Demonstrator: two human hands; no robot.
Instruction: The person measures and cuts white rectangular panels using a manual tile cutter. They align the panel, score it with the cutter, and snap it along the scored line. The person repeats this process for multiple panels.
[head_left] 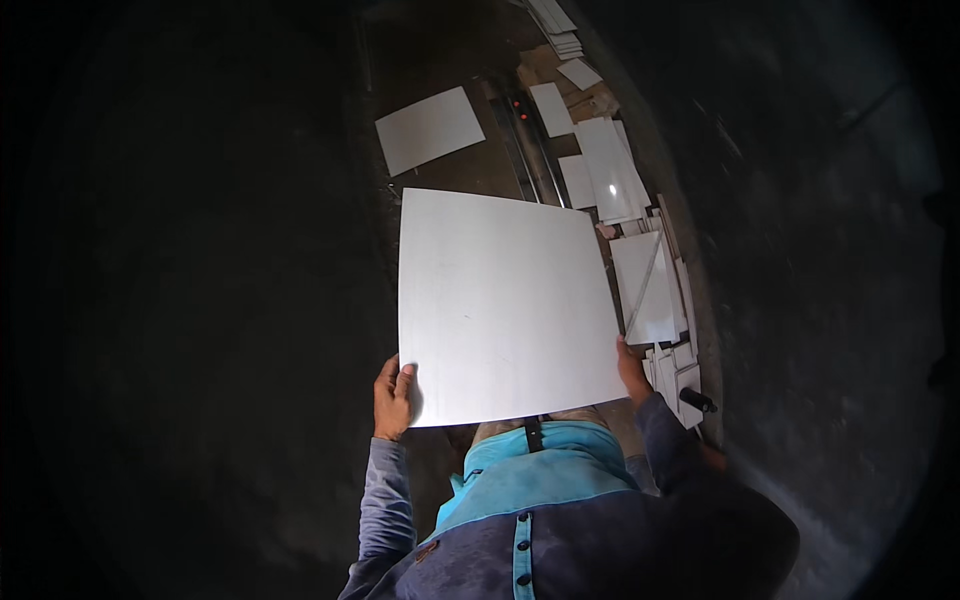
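Note:
A large white square tile (505, 310) is held up in front of me, its face toward me. My left hand (391, 400) is closed on its lower left edge, thumb on the face and fingers mostly behind. My right hand (632, 371) grips the lower right edge, with its fingers partly hidden by the tile. Beyond the far edge, another white tile (431, 130) lies flat. Two metal rails (535, 150) with small red parts run beside it, and the held tile covers their near end.
On the right, white tile pieces (612, 170) lie in a row along a low edge, several stacked. A thin diagonal strip lies across one white piece (648, 285). A black cylindrical object (697, 400) rests near my right forearm. Dark floor (200, 300) spreads to the left.

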